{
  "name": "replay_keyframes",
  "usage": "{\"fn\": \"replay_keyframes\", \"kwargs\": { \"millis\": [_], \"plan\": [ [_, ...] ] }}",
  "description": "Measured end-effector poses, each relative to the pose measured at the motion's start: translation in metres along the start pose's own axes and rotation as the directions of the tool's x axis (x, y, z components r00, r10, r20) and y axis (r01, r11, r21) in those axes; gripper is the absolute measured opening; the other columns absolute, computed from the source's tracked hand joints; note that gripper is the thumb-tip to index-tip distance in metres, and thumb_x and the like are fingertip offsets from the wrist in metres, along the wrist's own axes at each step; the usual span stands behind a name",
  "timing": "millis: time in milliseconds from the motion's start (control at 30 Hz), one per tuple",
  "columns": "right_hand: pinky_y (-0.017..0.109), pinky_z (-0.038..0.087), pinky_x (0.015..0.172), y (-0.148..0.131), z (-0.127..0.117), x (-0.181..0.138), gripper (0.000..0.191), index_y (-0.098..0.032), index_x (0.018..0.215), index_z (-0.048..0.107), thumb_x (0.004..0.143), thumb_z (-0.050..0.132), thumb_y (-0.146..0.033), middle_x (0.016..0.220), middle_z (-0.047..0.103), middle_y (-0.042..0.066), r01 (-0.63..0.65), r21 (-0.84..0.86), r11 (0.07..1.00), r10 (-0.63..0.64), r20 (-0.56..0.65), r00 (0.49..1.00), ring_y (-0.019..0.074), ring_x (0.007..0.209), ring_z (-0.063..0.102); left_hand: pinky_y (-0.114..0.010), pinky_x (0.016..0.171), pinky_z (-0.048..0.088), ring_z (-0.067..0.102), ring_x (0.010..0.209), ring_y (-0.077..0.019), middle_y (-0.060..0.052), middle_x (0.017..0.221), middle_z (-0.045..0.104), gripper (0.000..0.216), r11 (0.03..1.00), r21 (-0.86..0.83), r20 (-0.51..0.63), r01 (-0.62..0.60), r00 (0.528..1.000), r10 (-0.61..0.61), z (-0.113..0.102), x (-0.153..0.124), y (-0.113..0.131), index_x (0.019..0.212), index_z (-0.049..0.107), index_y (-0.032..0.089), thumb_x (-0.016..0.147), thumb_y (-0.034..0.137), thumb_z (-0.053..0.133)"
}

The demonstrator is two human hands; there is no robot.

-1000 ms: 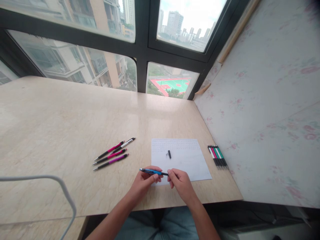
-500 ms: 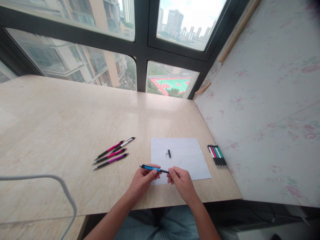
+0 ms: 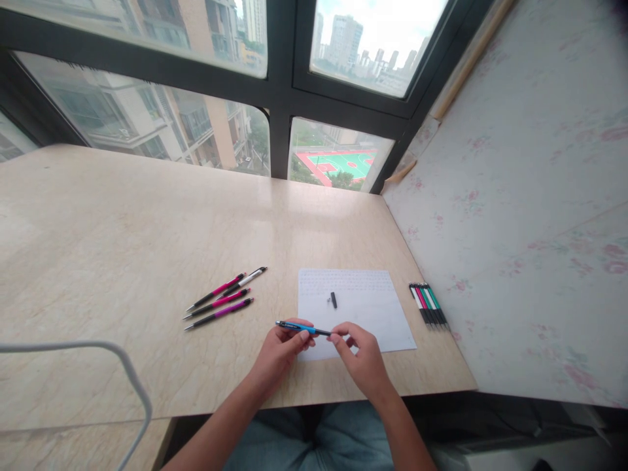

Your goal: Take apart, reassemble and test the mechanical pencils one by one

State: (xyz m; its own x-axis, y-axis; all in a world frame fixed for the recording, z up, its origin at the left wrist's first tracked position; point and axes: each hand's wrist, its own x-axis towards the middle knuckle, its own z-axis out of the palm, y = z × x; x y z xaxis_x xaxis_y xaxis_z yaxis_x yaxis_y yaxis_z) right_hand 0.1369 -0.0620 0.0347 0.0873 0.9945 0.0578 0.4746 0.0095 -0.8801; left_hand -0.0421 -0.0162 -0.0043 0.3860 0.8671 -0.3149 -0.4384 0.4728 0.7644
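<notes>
Head view, hands [image 3: 280,350] on blue pen [image 3: 296,326], desk edge [image 3: 432,392] near, gap to pens [image 3: 228,299]

Left hand [image 3: 280,356] and right hand [image 3: 362,360] were bare; trousers [image 3: 275,439] were faded blue.
Left forearm [image 3: 223,422] and right forearm [image 3: 402,428] were also bare right to the frame edge, tapering forward. Trousers looked like washed denim, grey-blue, creased mid-lap; finer detail was too blurred to call.
</notes>
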Motion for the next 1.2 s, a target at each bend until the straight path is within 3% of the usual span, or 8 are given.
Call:
{"fn": "replay_keyframes", "kwargs": {
  "millis": [33, 133, 300, 433, 600, 767, 1000, 1200],
  "plan": [
    [0.025, 0.048, 0.061, 0.001, 0.000, 0.000, 0.014, -0.019, 0.088, 0.065, 0.087, 0.056, -0.030, 0.085, 0.069, 0.005, 0.008, 0.015, 1.000, -0.007, -0.011, 1.000, 0.0182, 0.078, 0.064, -0.026, 0.070, 0.046, 0.063, 0.070, -0.0146, -0.004, 0.072, 0.071, 0.024, 1.000, -0.009, -0.004, -0.001, 1.000, 0.001, 0.000, 0.000, 0.000, 0.089, 0.073, 0.016, 0.070, 0.028, 0.081],
    [0.024, 0.049, 0.060, 0.001, 0.000, 0.000, 0.024, -0.019, 0.106, 0.061, 0.085, 0.059, -0.030, 0.093, 0.070, 0.007, -0.024, 0.061, 0.998, 0.024, -0.001, 1.000, 0.0190, 0.084, 0.065, -0.026, 0.071, 0.046, 0.063, 0.070, -0.0148, -0.004, 0.072, 0.070, 0.024, 1.000, -0.025, -0.007, -0.002, 1.000, 0.002, 0.001, -0.001, 0.001, 0.089, 0.073, 0.015, 0.070, 0.027, 0.081],
    [0.026, 0.048, 0.059, -0.003, -0.002, 0.001, 0.028, -0.019, 0.075, 0.065, 0.092, 0.049, -0.034, 0.069, 0.068, 0.004, -0.048, -0.007, 0.999, 0.048, 0.024, 0.999, 0.0161, 0.065, 0.062, -0.026, 0.071, 0.046, 0.063, 0.071, -0.0147, -0.004, 0.073, 0.071, 0.023, 0.998, -0.055, -0.022, 0.017, 1.000, -0.018, 0.003, -0.002, 0.004, 0.087, 0.072, 0.016, 0.069, 0.026, 0.082],
    [0.027, 0.050, 0.060, -0.003, -0.008, 0.002, 0.014, -0.019, 0.087, 0.067, 0.087, 0.057, -0.029, 0.082, 0.069, 0.006, 0.021, -0.044, 0.999, -0.025, -0.084, 0.996, 0.0183, 0.073, 0.063, -0.025, 0.068, 0.046, 0.064, 0.070, -0.0147, -0.006, 0.079, 0.073, 0.024, 0.994, -0.104, -0.064, 0.028, 0.997, -0.035, 0.005, -0.002, 0.006, 0.087, 0.071, 0.015, 0.070, 0.028, 0.081],
    [0.028, 0.050, 0.058, 0.000, -0.019, 0.002, 0.011, -0.021, 0.086, 0.067, 0.086, 0.056, -0.024, 0.088, 0.067, 0.007, 0.115, -0.105, 0.988, -0.122, -0.066, 0.990, 0.0184, 0.075, 0.061, -0.025, 0.064, 0.046, 0.063, 0.069, -0.0141, -0.007, 0.080, 0.073, 0.027, 0.992, -0.120, -0.074, 0.032, 0.996, -0.041, 0.006, -0.002, 0.008, 0.088, 0.070, 0.014, 0.069, 0.029, 0.082],
    [0.030, 0.050, 0.061, 0.004, -0.032, 0.000, 0.011, -0.022, 0.087, 0.068, 0.084, 0.057, -0.020, 0.086, 0.066, 0.006, 0.125, -0.174, 0.977, -0.129, -0.011, 0.992, 0.0185, 0.075, 0.060, -0.023, 0.063, 0.045, 0.062, 0.068, -0.0125, -0.007, 0.079, 0.072, 0.027, 0.987, -0.155, -0.082, 0.028, 0.996, -0.042, 0.007, -0.002, 0.009, 0.088, 0.070, 0.014, 0.068, 0.027, 0.083],
    [0.028, 0.052, 0.059, 0.023, -0.040, -0.002, 0.016, -0.021, 0.090, 0.070, 0.083, 0.056, -0.022, 0.088, 0.070, 0.005, 0.019, -0.165, 0.986, -0.009, 0.061, 0.998, 0.0192, 0.079, 0.064, -0.024, 0.063, 0.046, 0.063, 0.068, -0.0142, -0.008, 0.080, 0.072, 0.027, 0.990, -0.140, -0.080, 0.031, 0.996, -0.042, 0.006, -0.002, 0.009, 0.088, 0.070, 0.014, 0.068, 0.027, 0.083],
    [0.031, 0.050, 0.061, 0.049, -0.032, 0.005, 0.016, -0.020, 0.087, 0.071, 0.081, 0.057, -0.024, 0.082, 0.070, 0.006, -0.093, -0.235, 0.967, 0.070, -0.101, 0.992, 0.0212, 0.074, 0.064, -0.023, 0.065, 0.048, 0.063, 0.069, -0.0129, -0.007, 0.080, 0.073, 0.028, 0.988, -0.151, -0.081, 0.042, 0.995, -0.055, 0.007, -0.002, 0.010, 0.088, 0.070, 0.014, 0.067, 0.026, 0.083]
  ]
}}
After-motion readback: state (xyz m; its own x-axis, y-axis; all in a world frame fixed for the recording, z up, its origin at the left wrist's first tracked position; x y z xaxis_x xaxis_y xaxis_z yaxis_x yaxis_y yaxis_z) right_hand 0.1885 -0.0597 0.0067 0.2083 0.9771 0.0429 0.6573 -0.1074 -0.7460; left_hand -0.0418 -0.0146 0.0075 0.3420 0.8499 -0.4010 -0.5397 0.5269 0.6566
